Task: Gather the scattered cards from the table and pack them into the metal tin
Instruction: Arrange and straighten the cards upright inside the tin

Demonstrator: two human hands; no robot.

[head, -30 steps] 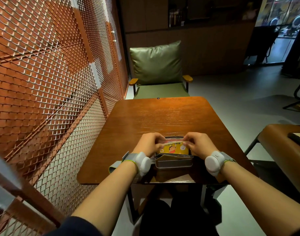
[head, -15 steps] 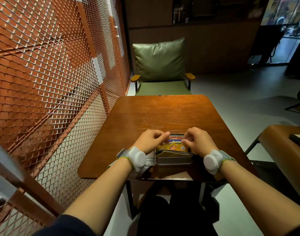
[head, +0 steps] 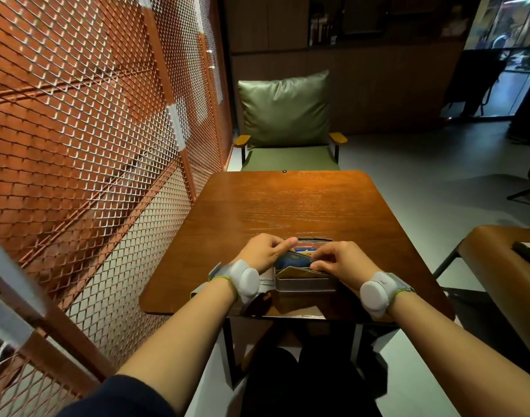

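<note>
- Since the earlier frames the yellow cartoon face of the stack has tipped out of view; a dark blue card back now shows on top, and both hands have closed in over it.
- I see my left hand [head: 265,251] and right hand [head: 343,259] pinching the thin, glossy stack of colourful playing cards [head: 296,259] from opposite short ends, fingertips together on its edges, thumbs towards me.
- This stack sits tilted, its lower edge already inside the small rectangular silver metal tin [head: 305,285], which stands near the front edge of the brown wooden table [head: 287,206], between my wrists.
- More card edges show just behind, at the tin's far side; I cannot tell whether they lie in the tin or in its lid.
- Handling, as I judge it: cards are light, slick and bendy, so a loose pinch lets them fan or slide apart. I keep hold at the short ends, squeezing evenly, and lower the stack flat.
- Tin walls are stiff and the fit looks snug; a skewed corner could catch on the rim and buckle a card.
- Pale paper [head: 265,281] lies under my left wrist, beside the tin.
</note>
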